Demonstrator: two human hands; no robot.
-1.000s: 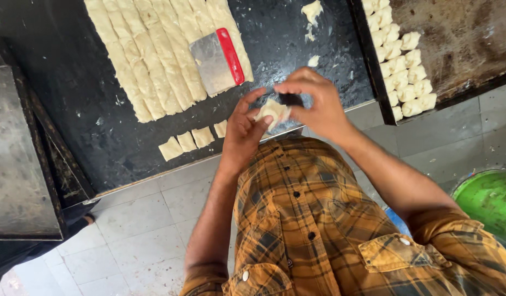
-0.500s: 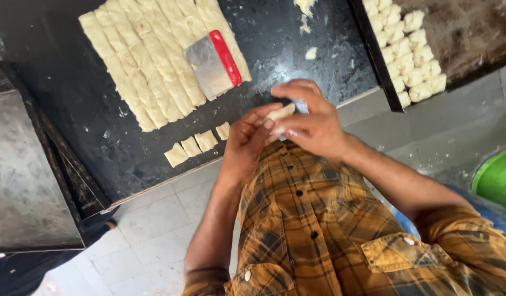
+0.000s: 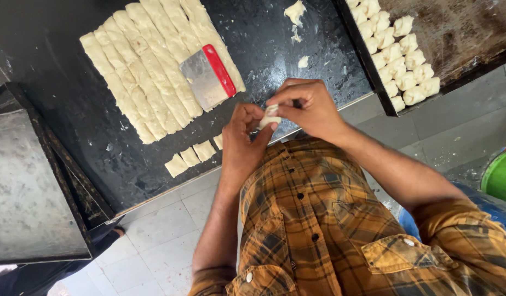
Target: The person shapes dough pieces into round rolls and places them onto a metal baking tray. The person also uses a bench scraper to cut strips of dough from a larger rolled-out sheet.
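The left hand (image 3: 243, 137) and right hand (image 3: 310, 107) are both pinching one small dough piece (image 3: 270, 117) between their fingertips, above the dark table (image 3: 56, 49) edge, near a scraper (image 3: 208, 77).

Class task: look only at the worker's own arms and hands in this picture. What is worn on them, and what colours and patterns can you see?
Both hands, left hand and right hand, are bare: no gloves, rings or watch visible. The forearms are uncovered. The plaid shirt, in orange-yellow, brown and dark checks, has sleeves rolled near the elbows, buttons and flap pockets.
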